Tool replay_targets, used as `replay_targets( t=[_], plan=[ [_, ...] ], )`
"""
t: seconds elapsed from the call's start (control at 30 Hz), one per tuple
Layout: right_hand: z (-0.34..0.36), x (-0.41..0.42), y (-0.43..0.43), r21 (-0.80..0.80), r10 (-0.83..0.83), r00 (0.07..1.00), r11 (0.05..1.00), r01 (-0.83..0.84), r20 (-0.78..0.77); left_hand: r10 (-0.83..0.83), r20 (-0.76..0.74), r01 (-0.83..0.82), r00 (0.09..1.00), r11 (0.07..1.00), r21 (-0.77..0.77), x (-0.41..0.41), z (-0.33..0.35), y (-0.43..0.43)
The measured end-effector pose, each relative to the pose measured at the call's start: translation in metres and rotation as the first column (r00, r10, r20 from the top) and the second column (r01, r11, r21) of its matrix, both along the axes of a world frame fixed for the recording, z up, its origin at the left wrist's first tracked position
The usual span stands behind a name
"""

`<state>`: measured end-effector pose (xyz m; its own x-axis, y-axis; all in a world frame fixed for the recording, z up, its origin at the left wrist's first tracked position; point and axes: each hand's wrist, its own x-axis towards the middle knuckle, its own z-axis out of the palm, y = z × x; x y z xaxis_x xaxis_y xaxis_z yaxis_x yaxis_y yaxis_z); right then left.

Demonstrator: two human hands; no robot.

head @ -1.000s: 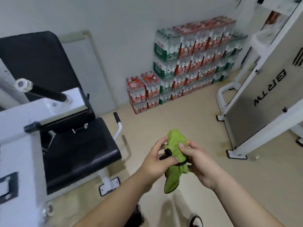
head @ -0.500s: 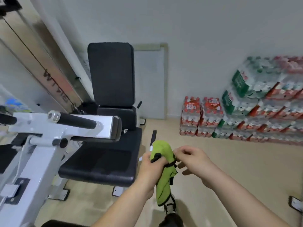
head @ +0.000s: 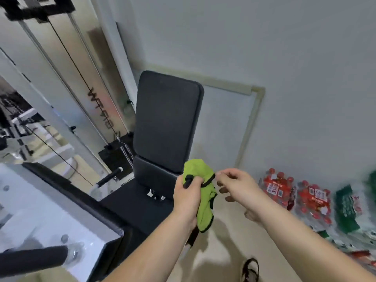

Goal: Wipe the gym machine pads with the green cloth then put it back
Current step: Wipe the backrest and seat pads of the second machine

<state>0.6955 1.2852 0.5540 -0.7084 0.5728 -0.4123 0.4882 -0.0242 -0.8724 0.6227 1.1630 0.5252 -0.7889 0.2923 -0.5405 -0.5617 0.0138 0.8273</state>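
Green cloth [head: 205, 210], judged soft, light and limp, bunched in the closed grip of the left hand [head: 188, 197] just before the back pad [head: 166, 123], tail hanging below; right hand [head: 239, 186] half-curled beside its edge, contact unclear; best held as a wad.

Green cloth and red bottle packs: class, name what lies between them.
Head view: the right hand lies between the green cloth, gripped by the left hand, and the red bottle packs.
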Motion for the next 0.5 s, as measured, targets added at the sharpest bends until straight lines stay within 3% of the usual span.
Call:
replay_targets(
  t=[0.13, 0.37, 0.5],
  plan=[
    [0.005, -0.071, 0.057, 0.001, 0.165, 0.986, 0.986, -0.165, -0.038, 0.154, 0.002, -0.154, 0.988, 0.988, -0.019, -0.051, -0.011, 0.034],
    [0.028, -0.184, 0.125, 0.149, 0.195, 0.977, 0.972, -0.182, -0.082, 0.405, -0.051, -0.407, 0.913, 0.912, -0.044, -0.13, 0.014, 0.048],
    [0.038, -0.244, 0.146, 0.227, 0.15, 0.976, 0.968, -0.111, -0.159, 0.466, -0.279, -0.49, 0.84, 0.872, -0.02, -0.189, 0.043, 0.052]
  ],
)
